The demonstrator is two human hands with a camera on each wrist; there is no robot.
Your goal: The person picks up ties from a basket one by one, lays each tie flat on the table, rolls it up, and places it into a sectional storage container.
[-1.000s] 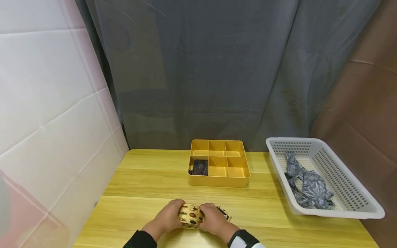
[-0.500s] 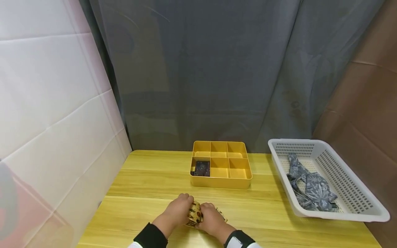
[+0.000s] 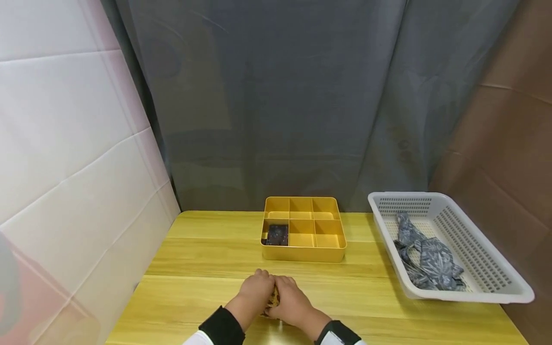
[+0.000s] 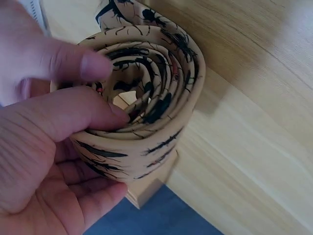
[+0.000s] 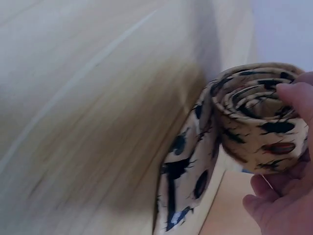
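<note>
From the head view both hands hide almost all of the rolled tie [image 4: 142, 107]. The left hand [image 3: 255, 292] and right hand [image 3: 291, 301] grip it on the tabletop [image 3: 207, 268]. Its open end shows a spiral.

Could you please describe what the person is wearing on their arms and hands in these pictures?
Both hands are bare, with no gloves or rings visible. The left hand comes out of a black cuff over a white sleeve. The right hand shows the same black cuff, with a bit of white sleeve past it at the picture's lower edge.
</note>
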